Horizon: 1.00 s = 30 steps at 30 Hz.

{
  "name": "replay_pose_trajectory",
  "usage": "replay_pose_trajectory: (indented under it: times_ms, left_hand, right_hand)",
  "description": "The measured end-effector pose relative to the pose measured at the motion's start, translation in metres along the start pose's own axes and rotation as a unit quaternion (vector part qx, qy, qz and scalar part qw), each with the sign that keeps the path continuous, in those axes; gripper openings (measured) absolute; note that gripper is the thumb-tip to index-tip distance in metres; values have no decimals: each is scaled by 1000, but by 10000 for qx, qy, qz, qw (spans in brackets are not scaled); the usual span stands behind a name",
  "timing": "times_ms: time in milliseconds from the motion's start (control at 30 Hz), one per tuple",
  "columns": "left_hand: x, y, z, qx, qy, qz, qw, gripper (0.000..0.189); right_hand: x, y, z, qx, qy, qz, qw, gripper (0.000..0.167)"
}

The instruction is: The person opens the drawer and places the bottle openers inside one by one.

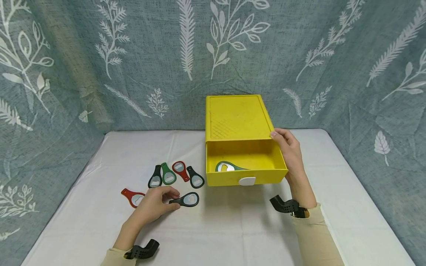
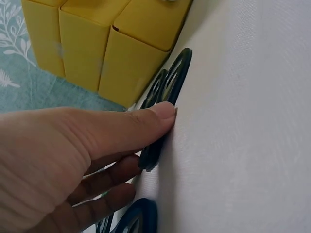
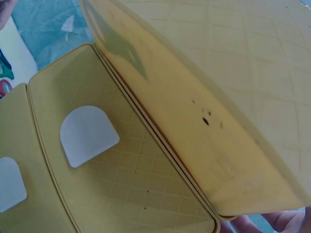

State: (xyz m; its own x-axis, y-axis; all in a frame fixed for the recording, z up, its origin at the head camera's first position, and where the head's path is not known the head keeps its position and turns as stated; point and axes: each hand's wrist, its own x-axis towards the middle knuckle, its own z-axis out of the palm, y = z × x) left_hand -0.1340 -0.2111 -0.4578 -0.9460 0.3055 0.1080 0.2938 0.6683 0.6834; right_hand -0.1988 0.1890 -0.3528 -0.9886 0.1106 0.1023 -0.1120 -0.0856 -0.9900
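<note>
In the head view my left hand pinches the handle of a black bottle opener above or on the white cloth; whether it is lifted I cannot tell. The left wrist view shows the thumb on this bottle opener, tilted on edge. My right hand grips the right side of a yellow drawer cabinet, thumb at its front upper edge. Its top drawer is pulled out, with a dark green-rimmed bottle opener inside.
Left of the cabinet lie a green opener, a red opener, black openers and another red opener, partly behind my left hand. Lower drawers with white handles show in the right wrist view. A patterned curtain hangs behind.
</note>
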Motion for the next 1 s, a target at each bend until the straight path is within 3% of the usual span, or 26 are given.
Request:
replay_pose_trajectory:
  times_ms: [367,667,1000]
  left_hand:
    - [2,1,2,403,35,153,9991,22]
    - [2,14,1,1106,148,200,9936,23]
    - [1,7,2,903,450,548,9934,27]
  right_hand:
    - [1,3,0,10,39,-37,10000,42]
    - [1,4,-1,0,18,-101,9999,41]
    - [1,4,-1,27,5,-105,9999,41]
